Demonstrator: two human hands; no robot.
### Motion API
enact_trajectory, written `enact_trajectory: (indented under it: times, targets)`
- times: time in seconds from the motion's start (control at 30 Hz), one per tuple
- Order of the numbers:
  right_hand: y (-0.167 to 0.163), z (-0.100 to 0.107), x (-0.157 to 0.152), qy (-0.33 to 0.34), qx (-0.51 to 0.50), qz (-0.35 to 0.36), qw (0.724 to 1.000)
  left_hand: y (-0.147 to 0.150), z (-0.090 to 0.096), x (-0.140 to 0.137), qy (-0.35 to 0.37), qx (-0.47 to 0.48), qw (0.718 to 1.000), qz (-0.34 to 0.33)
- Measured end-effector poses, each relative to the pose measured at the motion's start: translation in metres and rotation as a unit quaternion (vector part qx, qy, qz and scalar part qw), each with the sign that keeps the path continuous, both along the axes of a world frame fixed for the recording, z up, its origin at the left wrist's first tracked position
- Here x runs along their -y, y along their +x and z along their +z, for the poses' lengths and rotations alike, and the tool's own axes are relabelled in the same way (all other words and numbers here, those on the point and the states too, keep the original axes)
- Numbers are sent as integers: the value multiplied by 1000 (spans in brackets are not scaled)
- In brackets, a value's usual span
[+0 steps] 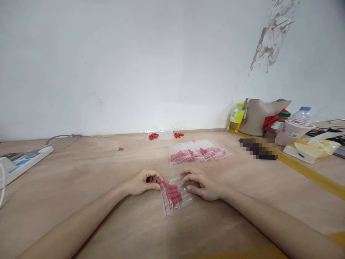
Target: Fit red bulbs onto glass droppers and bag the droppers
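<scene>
A clear zip-lock bag (185, 202) with several red tube-like pieces (174, 194) inside lies on the table in front of me. My left hand (147, 182) pinches the bag's upper left corner, by the red zip line. At the bag's right end is my right hand (201, 184), its fingers loosely bent and apart, with the tips touching or just over the plastic. Beyond the hands, several filled zip bags (198, 151) overlap in a row. Farther back, near the wall, are two small groups of red pieces, a left one (153, 136) and a right one (178, 135).
A white power strip (29, 162) with cables lies at the left. On the right stand a yellow drink bottle (236, 118), a grey bag (254, 117), a jar (279, 126), a plastic cup (295, 131) and a tissue pack (309, 149). A blurred dark object (257, 149) lies before them.
</scene>
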State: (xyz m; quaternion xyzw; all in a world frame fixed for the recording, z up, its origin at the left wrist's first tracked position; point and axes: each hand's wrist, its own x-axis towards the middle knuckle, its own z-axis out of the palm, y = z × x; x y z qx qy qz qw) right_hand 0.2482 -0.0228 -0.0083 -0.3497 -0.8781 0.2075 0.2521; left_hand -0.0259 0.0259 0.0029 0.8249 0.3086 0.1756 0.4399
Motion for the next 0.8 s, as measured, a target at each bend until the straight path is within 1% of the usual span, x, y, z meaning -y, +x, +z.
enact_trajectory:
  times: [0.07, 0.17, 0.3, 0.37, 0.43, 0.5, 0.63, 0.73, 0.8]
  targets:
    - [0, -1, -1, -6, 4, 5, 1000, 2, 0, 3, 28, 0, 1000, -3]
    - [-2, -2, 0, 4, -3, -1, 1000, 4, 0, 9, 89, -10, 996, 3]
    - [-3, -3, 1, 42, -36, -39, 998, 9, 1, 18, 166, -40, 985, 13]
    - [-1, -3, 0, 64, -60, -64, 994, 11, 1, 21, 204, -44, 978, 20]
    - [3, -5, -2, 80, -80, -85, 990, 11, 2, 22, 228, -41, 972, 23]
    - [8, -7, -5, 86, -86, -96, 988, 10, 3, 22, 218, -39, 975, 12]
    - [14, -9, -6, 92, -77, -102, 988, 1, 8, 24, 138, -47, 989, -8]
    - [14, -8, -3, 100, -67, -100, 988, -15, 13, 34, 98, -78, 992, -3]
    - [13, -8, -2, 105, -60, -95, 988, -30, 15, 44, 81, -94, 992, 13]
